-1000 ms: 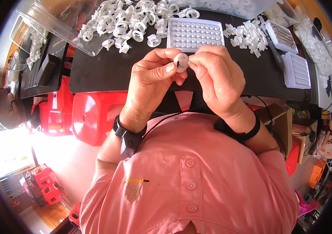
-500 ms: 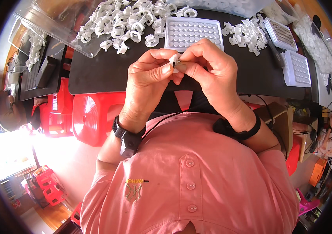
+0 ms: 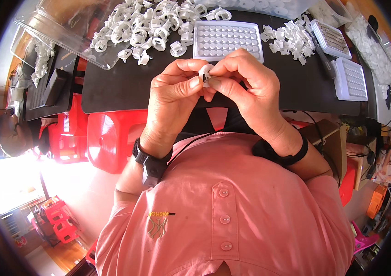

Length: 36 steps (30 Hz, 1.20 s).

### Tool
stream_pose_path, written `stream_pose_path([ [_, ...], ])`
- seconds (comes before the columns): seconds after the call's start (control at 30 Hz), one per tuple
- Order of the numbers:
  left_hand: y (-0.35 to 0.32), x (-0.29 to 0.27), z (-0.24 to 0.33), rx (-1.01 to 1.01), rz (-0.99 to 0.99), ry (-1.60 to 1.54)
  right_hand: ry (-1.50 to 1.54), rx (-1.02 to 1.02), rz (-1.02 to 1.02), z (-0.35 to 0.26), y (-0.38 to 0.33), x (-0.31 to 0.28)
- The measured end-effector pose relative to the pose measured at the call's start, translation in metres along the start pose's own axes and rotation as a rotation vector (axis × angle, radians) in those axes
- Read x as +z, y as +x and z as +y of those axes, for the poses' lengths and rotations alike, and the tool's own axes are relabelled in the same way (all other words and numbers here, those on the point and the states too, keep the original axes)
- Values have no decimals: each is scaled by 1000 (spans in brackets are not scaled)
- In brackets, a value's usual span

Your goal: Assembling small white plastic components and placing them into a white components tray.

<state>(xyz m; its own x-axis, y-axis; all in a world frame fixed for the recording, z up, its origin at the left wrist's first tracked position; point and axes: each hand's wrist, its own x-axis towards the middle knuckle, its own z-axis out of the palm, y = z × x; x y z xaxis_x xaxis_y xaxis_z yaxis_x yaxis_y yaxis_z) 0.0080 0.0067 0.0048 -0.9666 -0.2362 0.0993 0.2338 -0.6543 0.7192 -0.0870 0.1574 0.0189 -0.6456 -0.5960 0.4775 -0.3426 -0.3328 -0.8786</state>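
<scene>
Both of your hands have drawn closer since a second ago, and the small white round plastic piece (image 3: 206,75) that showed openly between them is now mostly covered.

Going left to right: at ten o'clock a clear plastic tray (image 3: 62,34) spills a heap of white plastic ring parts (image 3: 152,25) onto the black surface (image 3: 113,87). Your left hand (image 3: 175,96) sits at centre, its fingers (image 3: 194,83) pinched narrow on the white piece, thumb pressing its near face. At twelve o'clock, just beyond the hands, lies a white dimpled rectangular tray (image 3: 227,39). Your right hand (image 3: 246,85) meets the left, fingertips closed on the same piece from the other side. At one o'clock is a smaller pile of white parts (image 3: 289,37), then two more white cell trays (image 3: 349,78) toward two o'clock.

The piece is held over the near edge of the surface, above your lap. Judging from how little of it each fingertip covers, it could pop free if you press unevenly, and fall past the edge toward the red plastic stool (image 3: 110,140) or the floor.
</scene>
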Motion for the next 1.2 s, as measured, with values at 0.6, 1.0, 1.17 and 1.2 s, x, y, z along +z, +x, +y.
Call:
stream_pose_path([
  [0.6, -1, 2, 2, -8, 2, 51, 144, 194, -47, -10, 0, -3],
  [1.0, 1, 6, 2, -2, 22, 65, 180, 235, -37, -11, -1, -4],
  [1.17, 1, 6, 1, -3, 10, 79, 60, 142, -29, -9, -4, -6],
  [1.2, 0, 7, 1, -5, 15, 78, -26, 65, -21, -9, -5, -6],
])
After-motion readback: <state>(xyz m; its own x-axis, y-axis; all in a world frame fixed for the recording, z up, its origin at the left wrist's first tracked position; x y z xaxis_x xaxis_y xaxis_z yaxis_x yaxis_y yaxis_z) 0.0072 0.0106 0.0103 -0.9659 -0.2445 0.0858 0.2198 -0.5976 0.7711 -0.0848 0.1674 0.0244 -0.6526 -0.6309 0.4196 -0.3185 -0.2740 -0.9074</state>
